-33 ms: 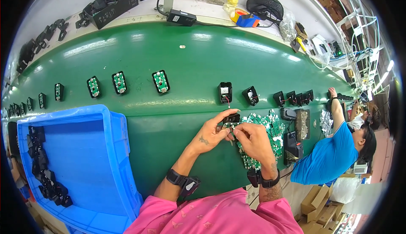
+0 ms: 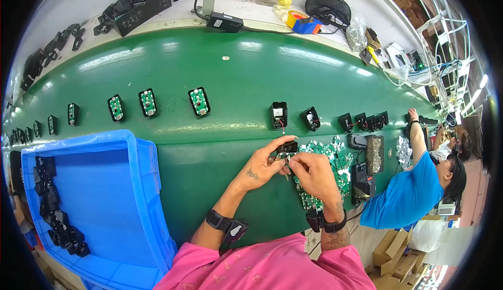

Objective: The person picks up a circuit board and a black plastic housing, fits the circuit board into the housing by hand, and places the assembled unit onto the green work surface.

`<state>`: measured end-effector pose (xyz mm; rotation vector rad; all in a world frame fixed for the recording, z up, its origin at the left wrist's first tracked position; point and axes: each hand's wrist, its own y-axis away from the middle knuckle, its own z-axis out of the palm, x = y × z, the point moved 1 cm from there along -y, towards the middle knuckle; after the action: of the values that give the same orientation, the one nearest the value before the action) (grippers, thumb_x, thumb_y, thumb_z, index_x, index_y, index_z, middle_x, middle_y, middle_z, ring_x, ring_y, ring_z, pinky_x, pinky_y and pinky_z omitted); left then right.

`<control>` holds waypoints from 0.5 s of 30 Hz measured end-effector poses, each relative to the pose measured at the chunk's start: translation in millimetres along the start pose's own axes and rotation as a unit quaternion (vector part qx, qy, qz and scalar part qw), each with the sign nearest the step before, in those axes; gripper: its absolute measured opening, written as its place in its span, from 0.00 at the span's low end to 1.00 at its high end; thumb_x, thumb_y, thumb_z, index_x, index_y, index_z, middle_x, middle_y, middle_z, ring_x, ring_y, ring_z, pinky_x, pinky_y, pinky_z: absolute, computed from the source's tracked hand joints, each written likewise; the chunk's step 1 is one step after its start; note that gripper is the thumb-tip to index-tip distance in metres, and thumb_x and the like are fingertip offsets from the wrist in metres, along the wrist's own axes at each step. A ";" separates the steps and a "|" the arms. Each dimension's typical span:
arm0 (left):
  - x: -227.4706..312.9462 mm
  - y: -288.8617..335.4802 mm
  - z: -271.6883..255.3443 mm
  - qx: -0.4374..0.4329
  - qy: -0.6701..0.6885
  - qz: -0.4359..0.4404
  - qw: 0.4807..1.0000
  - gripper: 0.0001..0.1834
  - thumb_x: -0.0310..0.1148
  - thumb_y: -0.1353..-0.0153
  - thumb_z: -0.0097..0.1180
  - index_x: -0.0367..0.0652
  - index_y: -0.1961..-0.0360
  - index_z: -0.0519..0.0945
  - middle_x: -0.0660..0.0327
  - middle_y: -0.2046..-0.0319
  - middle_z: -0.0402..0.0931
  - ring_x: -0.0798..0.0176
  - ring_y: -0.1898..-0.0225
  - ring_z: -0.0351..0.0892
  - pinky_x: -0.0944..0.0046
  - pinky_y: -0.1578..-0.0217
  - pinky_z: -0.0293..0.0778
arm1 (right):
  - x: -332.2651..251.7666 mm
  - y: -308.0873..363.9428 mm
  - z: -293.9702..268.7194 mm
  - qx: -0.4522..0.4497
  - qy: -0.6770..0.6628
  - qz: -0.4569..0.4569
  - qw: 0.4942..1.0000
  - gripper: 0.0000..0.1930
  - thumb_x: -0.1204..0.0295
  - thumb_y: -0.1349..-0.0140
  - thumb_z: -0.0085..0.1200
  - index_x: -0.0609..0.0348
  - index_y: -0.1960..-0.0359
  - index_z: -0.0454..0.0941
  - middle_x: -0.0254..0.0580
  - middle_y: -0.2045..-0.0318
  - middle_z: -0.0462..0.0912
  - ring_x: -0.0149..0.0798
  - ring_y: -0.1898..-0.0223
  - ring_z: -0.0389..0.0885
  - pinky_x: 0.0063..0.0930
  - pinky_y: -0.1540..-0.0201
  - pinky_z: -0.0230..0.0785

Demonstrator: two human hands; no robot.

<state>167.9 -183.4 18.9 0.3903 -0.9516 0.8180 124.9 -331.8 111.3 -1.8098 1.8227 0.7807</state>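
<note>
My left hand (image 2: 258, 168) is wrapped around a small black plastic housing (image 2: 287, 147) in front of me. A circuit board (image 2: 281, 155) shows at its near side, beside my left fingers. My right hand (image 2: 316, 177) is closed in a pinch against the board's edge; what lies between those fingertips is hidden. Just beyond my hands stands an open black housing (image 2: 279, 115) with a white part inside and a thin red wire trailing out. Under and beside my right hand spreads a pile of loose green circuit boards (image 2: 340, 159).
Housings fitted with green boards (image 2: 199, 101) form a row to the left on the green table (image 2: 220, 185). A blue bin (image 2: 131, 185) holding black parts is at the left. More open housings (image 2: 311, 119) line the right. A co-worker in a blue shirt (image 2: 408, 195) reaches in there.
</note>
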 end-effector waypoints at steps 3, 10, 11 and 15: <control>-2.1 0.6 0.7 -0.007 -0.002 -0.003 1.000 0.29 0.20 0.36 0.47 0.44 0.33 0.64 0.60 0.56 0.75 0.67 0.62 0.79 0.66 0.61 0.78 | 3.9 1.0 0.8 0.008 -0.004 -0.014 1.000 0.07 0.74 0.40 0.57 0.66 0.71 0.80 0.41 0.84 0.75 0.29 0.84 0.68 0.26 0.80 0.59; -3.6 1.5 2.8 -0.018 -0.010 0.004 1.000 0.30 0.21 0.37 0.47 0.46 0.32 0.64 0.61 0.53 0.74 0.69 0.62 0.79 0.66 0.60 0.79 | 4.9 1.4 -5.1 -0.028 0.003 0.012 1.000 0.07 0.74 0.41 0.53 0.65 0.72 0.79 0.49 0.80 0.79 0.44 0.82 0.76 0.33 0.78 0.65; -3.9 1.1 2.7 -0.022 -0.002 0.001 1.000 0.29 0.21 0.36 0.48 0.44 0.32 0.63 0.60 0.55 0.75 0.68 0.61 0.79 0.66 0.60 0.79 | 6.2 1.1 -6.0 -0.035 -0.005 0.023 0.999 0.07 0.74 0.42 0.53 0.66 0.72 0.79 0.49 0.80 0.79 0.44 0.82 0.76 0.33 0.78 0.66; -6.2 -4.1 0.1 -0.038 -0.008 0.004 0.999 0.30 0.21 0.37 0.48 0.44 0.33 0.64 0.60 0.54 0.75 0.68 0.62 0.79 0.66 0.60 0.80 | 11.5 -1.1 -8.6 -0.034 -0.003 0.014 0.999 0.07 0.74 0.42 0.53 0.65 0.72 0.79 0.50 0.80 0.79 0.46 0.82 0.77 0.35 0.77 0.67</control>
<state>169.0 -188.8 13.9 0.3270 -0.9968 0.7847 126.2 -346.1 109.8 -1.8258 1.8407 0.8680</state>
